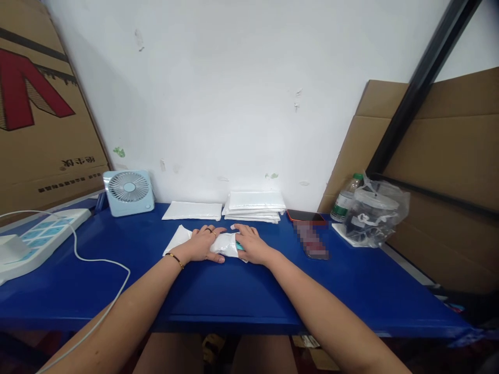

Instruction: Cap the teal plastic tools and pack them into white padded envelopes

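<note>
Left hand (pixel 203 243): pressed flat on soft white plastic pouch (pixel 218 244), fingers spread.
Right hand (pixel 249 244): closed on pouch's right end.
Tabletop (pixel 234 296): blue.

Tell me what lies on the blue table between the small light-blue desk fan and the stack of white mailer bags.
In the head view, one flat white mailer bag lies between the fan and the stack.
</note>
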{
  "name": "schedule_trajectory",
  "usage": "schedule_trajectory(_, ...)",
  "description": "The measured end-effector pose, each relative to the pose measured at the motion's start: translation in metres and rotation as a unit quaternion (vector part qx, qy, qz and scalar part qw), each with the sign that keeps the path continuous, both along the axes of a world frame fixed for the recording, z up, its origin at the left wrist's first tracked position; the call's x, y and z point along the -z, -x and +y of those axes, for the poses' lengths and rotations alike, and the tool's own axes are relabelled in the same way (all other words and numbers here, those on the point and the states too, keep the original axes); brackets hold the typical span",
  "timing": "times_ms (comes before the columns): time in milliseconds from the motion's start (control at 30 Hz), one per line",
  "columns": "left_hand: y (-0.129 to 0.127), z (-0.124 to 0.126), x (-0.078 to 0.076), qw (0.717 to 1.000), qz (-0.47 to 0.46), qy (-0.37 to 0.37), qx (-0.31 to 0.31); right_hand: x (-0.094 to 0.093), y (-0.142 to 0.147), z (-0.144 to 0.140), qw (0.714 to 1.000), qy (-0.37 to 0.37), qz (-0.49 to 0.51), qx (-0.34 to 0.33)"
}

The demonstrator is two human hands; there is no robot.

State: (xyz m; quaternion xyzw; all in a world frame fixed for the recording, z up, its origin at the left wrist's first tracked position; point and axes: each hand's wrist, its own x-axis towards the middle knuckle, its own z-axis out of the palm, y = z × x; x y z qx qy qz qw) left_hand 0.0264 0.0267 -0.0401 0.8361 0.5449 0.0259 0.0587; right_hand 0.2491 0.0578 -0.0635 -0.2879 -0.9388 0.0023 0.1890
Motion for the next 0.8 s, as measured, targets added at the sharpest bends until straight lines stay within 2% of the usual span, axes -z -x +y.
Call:
schedule_trajectory(100, -0.003, -0.001, 0.002, 1.0, -0.003, 0.003, -0.003, 0.003, 0.011, -0.002, 1.0, 0.019, 0.007, 0.018)
schedule_trajectory(233, 0.002, -0.002, -0.001, 1.0, -0.004, 0.0, -0.005, -0.003, 0.012, -0.004, 1.0, -0.006, -0.019, 0.022)
schedule_trajectory(400, 0.028, -0.004, -0.007, 0.999, 0.006, 0.006, -0.042, -0.01, -0.006, 0.0, 1.0, -0.003, -0.011, -0.003)
schedule_trajectory(533, 0.052, -0.009, -0.018, 0.996, 0.025, 0.034, -0.078, -0.008, -0.018, 0.006, 0.997, 0.072, 0.006, -0.004)
schedule_trajectory(667, 0.054, -0.012, -0.048, 0.999, 0.003, 0.022, -0.029, -0.009, -0.025, 0.009, 0.987, 0.154, 0.03, -0.024)
schedule_trajectory(800, 0.03, -0.007, -0.099, 0.997, 0.053, -0.042, -0.03, -0.012, -0.032, 0.011, 0.971, 0.221, 0.077, -0.041)
